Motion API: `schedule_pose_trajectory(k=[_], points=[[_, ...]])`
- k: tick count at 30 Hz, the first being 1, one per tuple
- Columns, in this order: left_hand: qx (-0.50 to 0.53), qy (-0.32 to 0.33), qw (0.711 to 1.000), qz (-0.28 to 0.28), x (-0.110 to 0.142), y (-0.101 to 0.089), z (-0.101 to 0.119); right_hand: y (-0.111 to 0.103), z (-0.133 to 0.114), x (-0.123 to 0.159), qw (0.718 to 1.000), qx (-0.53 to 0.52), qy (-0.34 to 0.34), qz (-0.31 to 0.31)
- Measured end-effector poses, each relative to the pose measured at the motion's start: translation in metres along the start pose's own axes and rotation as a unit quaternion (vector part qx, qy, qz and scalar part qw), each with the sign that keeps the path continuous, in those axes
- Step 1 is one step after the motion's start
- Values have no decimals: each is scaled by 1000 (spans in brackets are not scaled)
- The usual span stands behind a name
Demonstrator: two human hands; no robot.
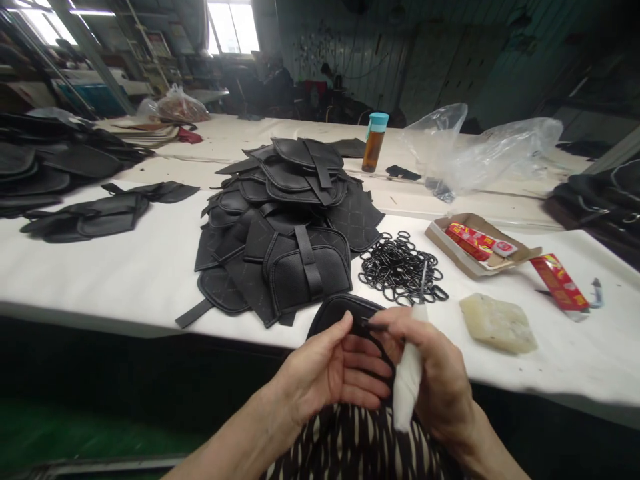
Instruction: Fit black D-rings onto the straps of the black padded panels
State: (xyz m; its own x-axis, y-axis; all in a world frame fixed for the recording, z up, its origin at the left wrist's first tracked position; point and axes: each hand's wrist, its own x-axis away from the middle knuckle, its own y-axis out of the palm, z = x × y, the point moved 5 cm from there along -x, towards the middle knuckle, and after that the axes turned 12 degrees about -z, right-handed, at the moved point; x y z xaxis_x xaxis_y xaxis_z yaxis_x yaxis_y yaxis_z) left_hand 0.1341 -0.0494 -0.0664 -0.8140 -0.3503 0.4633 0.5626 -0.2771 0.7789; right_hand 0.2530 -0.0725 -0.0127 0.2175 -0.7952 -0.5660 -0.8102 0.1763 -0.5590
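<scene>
Nearest us, our left hand (320,370) spreads loosely before a curved black piece (345,308) at the table's (160,293) near edge. Our right hand (443,370) pinches a small dark part, a white-wrapped tool (409,383) tucked in its grip, probably keeping the fingertips free. Just beyond, black rings (395,272) lie heaped, seemingly for easy reach, beside stacked black pieces (310,270).

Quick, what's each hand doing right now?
Left hand: open, fingers spread by a black leather piece; any grip on it can't be told.
Right hand: closed, holding a white-handled pointed tool, fingertips pinching something small and black.
</scene>
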Motion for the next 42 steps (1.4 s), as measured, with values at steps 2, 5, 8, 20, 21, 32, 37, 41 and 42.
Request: schedule_pose_trajectory(k=[2,5,8,20,21,32,37,41,42], points=[[43,33,998,19,0,-2,-1,4,-17,4,998,32,-47,-39],[33,89,993,71,1,-3,3,10,-42,3,983,82,-142,-84],[-6,120,987,105,1,-1,7,15,-57,1,960,156,-209,-106],[-29,235,965,116,-2,4,-3,12,-11,37,990,-46,108,83],[-37,246,962,116,-2,5,-4,14,-10,38,984,-38,145,95],[93,298,939,145,-4,9,-26,28,3,44,964,-49,244,93],[93,314,934,142,-2,15,-31,29,4,47,956,-96,263,90],[47,317,936,145,-1,15,-32,31,6,47,946,-131,283,89],[30,315,937,151,-1,15,-32,31,7,47,944,-135,288,88]])
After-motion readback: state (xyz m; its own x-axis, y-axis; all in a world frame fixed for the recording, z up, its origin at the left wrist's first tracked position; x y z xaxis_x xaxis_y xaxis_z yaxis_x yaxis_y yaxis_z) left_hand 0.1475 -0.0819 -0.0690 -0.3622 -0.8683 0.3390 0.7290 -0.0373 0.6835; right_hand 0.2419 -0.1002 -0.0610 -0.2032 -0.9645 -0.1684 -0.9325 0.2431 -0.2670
